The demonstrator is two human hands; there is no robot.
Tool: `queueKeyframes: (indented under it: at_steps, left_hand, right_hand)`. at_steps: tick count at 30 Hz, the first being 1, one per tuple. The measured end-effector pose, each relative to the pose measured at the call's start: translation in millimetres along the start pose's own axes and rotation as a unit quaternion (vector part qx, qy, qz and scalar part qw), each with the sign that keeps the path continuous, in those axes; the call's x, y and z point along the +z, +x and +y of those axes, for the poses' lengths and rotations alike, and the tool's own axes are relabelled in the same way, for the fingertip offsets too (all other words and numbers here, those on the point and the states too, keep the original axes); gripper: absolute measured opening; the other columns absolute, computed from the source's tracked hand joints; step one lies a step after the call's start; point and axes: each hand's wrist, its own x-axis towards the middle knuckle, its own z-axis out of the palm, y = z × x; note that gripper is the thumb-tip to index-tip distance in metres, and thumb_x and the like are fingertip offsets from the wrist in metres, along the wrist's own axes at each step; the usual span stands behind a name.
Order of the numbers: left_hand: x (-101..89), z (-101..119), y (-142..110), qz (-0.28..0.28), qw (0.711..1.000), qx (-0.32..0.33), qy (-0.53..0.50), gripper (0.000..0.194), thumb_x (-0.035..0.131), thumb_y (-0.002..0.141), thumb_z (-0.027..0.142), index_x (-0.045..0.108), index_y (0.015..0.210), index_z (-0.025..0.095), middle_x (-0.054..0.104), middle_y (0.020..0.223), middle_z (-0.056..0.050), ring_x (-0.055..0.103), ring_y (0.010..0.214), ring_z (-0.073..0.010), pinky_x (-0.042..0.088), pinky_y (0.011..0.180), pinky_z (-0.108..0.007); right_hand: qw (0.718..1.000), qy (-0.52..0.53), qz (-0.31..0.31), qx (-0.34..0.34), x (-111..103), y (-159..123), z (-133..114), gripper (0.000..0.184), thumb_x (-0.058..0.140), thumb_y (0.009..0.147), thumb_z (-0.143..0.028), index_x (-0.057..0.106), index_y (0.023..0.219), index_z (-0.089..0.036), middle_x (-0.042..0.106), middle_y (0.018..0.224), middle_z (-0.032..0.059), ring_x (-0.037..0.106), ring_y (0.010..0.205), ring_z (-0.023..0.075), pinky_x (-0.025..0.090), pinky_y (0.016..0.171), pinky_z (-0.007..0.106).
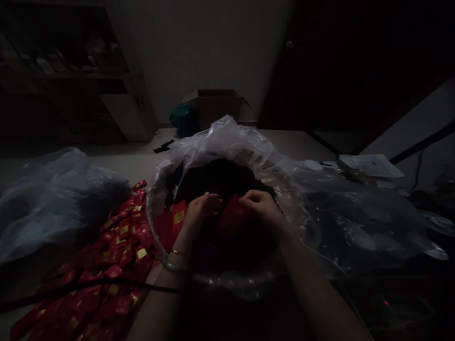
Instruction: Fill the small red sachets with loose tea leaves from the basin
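Note:
A plastic-lined round basket (152, 213) stands in front of me, holding a dark, loose, crumbly-looking mass (220, 177). Over it, my right hand (265, 210) pinches the upper edge of a dark red pouch (232, 218) between thumb and fingers. My left hand (202, 210) is just left of the pouch, fingers stretched toward it and apparently holding nothing. Beside the left wrist, inside the basket, lies a red packet with a gold label (178, 217). Deep shadow hides the pouch's lower part and the basket's near interior.
Many small red-and-gold packets (122, 241) are heaped at left, by a bulky clear plastic bag (60, 194). More plastic sheeting (355, 222) spreads at right, near a white tray (371, 165). An open cardboard box (220, 106) and teal bag (185, 121) stand by the wall.

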Motion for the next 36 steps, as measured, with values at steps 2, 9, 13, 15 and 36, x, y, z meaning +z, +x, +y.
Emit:
queueKeyframes:
  at_steps: [2, 9, 13, 15, 36]
  left_hand:
    - [1.9, 0.3, -1.8, -0.04, 0.999, -0.02, 0.023, 0.055, 0.063, 0.067, 0.06, 0.07, 0.093, 0.012, 0.073, 0.086, -0.011, 0.067, 0.078, -0.0216, 0.049, 0.064, -0.027]
    - [3.1, -4.0, -8.8, -0.073, 0.99, 0.005, 0.121, 0.035, 0.074, 0.062, 0.045, 0.073, 0.073, 0.011, 0.068, 0.062, -0.002, 0.057, 0.058, -0.0131, 0.041, 0.055, -0.021]
    - [2.5, -6.9, -6.2, -0.04, 0.994, 0.02, 0.104, 0.036, 0.074, 0.061, 0.046, 0.072, 0.072, 0.012, 0.067, 0.063, -0.002, 0.057, 0.058, -0.0138, 0.04, 0.053, -0.022]
    - [3.9, -6.8, -5.4, -0.026, 0.994, 0.029, 0.103, 0.035, 0.075, 0.06, 0.046, 0.071, 0.069, 0.012, 0.067, 0.062, -0.001, 0.058, 0.059, -0.0142, 0.04, 0.054, -0.022]
    - [4.5, -12.2, 1.3, -0.028, 0.995, -0.076, -0.065, 0.045, 0.083, 0.049, 0.042, 0.066, 0.077, 0.011, 0.069, 0.066, -0.005, 0.064, 0.057, -0.0159, 0.049, 0.056, -0.025]
  right_hand:
    - [1.0, -0.016, -0.016, 0.007, 4.7, -0.4, 1.4, 0.024, 0.073, 0.058, -0.039, 0.064, 0.059, -0.016, 0.061, 0.056, -0.0014, 0.051, 0.052, 0.011, 0.038, 0.052, 0.024]
    - [0.997, -0.042, -0.046, 0.04, 18.3, 1.0, 8.5, 0.027, 0.071, 0.059, -0.04, 0.067, 0.067, -0.015, 0.061, 0.059, -0.0011, 0.05, 0.053, 0.0105, 0.036, 0.05, 0.023]
    - [0.993, -0.044, -0.066, 0.082, 20.6, 1.0, 10.7, 0.031, 0.071, 0.058, -0.044, 0.063, 0.066, -0.015, 0.053, 0.051, -0.0048, 0.04, 0.044, 0.0074, 0.029, 0.044, 0.021]
    - [0.993, -0.037, -0.067, 0.087, 21.0, 0.7, 12.1, 0.032, 0.072, 0.057, -0.044, 0.058, 0.059, -0.016, 0.05, 0.049, -0.0054, 0.04, 0.044, 0.0069, 0.029, 0.044, 0.021]
    - [0.821, -0.556, -0.059, 0.117, -68.9, 34.5, 64.6, 0.043, 0.068, 0.074, -0.029, 0.059, 0.112, -0.012, 0.066, 0.105, 0.015, 0.063, 0.093, 0.0254, 0.045, 0.078, 0.03]
